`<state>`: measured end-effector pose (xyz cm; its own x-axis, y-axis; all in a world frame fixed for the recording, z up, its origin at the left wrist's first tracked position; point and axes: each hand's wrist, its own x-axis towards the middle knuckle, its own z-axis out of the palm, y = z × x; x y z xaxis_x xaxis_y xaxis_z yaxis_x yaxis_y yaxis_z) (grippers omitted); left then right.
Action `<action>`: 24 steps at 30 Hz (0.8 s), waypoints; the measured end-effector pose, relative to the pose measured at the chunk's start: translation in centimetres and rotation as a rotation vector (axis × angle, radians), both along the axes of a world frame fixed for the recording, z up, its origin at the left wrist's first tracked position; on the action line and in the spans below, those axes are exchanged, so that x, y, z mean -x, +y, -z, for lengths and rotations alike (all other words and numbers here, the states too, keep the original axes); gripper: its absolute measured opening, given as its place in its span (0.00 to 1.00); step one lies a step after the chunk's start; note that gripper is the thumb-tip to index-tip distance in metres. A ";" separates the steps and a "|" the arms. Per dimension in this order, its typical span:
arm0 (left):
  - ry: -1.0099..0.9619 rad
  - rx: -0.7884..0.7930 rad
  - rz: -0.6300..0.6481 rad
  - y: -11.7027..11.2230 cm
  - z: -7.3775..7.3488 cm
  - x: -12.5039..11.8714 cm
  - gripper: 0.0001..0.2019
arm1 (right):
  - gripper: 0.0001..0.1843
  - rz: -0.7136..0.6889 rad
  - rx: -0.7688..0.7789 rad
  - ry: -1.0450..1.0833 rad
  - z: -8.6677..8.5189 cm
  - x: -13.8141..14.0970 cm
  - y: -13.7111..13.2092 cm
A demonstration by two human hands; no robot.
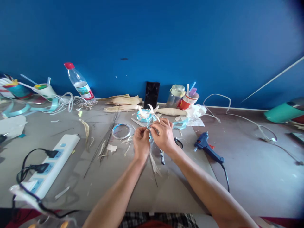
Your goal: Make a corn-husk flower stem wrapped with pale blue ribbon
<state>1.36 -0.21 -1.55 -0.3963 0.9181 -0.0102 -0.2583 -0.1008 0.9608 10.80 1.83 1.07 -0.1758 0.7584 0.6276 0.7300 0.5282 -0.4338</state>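
Note:
Both my hands meet above the middle of the grey table (249,171). My left hand (141,144) and my right hand (163,135) are closed in a pinch on the stem of a small handmade flower (147,114) with pale husk petals and light blue ribbon. The flower stands up just beyond my fingertips. A thin stem and a husk strip (154,164) hang down below my hands. Scissors (163,155) lie under my right wrist, partly hidden.
A blue glue gun (207,148) with its cord lies to the right. A tape roll (121,130), thin wires (104,142) and husk scraps sit left of my hands. A white power strip (52,164) is front left. Water bottle (79,83), jar (175,95), cup (190,99), dark phone (152,94) line the blue wall.

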 end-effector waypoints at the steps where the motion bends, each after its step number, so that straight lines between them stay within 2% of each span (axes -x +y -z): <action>1: -0.015 -0.001 0.004 0.0 -0.1 0.0 0.06 | 0.05 -0.001 0.006 -0.001 0.0 0.0 0.0; 11: -0.088 -0.030 0.017 0.1 0.5 -0.2 0.06 | 0.05 -0.005 0.029 -0.001 0.0 0.0 -0.1; 24: -0.165 -0.016 0.022 0.0 0.0 -0.1 0.07 | 0.06 -0.007 0.052 0.006 0.2 0.0 0.1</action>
